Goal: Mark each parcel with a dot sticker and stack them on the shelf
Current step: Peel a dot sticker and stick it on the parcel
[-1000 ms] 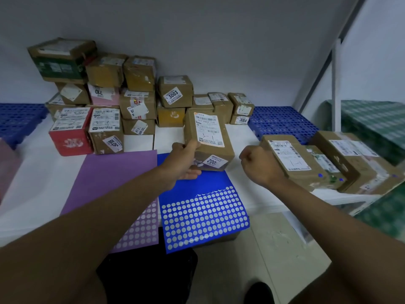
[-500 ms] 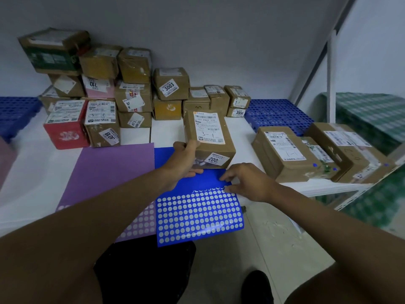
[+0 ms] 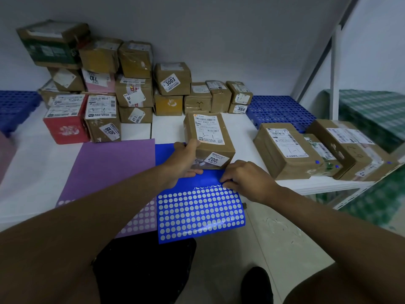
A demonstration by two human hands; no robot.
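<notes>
Two sticker sheets, one blue (image 3: pixel 200 211) and one purple (image 3: pixel 114 172); two hands.

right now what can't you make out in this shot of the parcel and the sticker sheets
- Head view: right hand fingertips on the blue dot sticker sheet; its own knuckles hide whether a dot is pinched.
- Brown cardboard parcel gripped by the left hand: label print too small to read fully.
- Purple sticker sheet: near edge hidden by the left forearm.

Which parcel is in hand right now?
The brown parcel labelled 1002, standing on the blue sticker sheet. The left hand grips its near-left corner; every other parcel sits untouched, stacked at the back or lined up to the right.
</notes>
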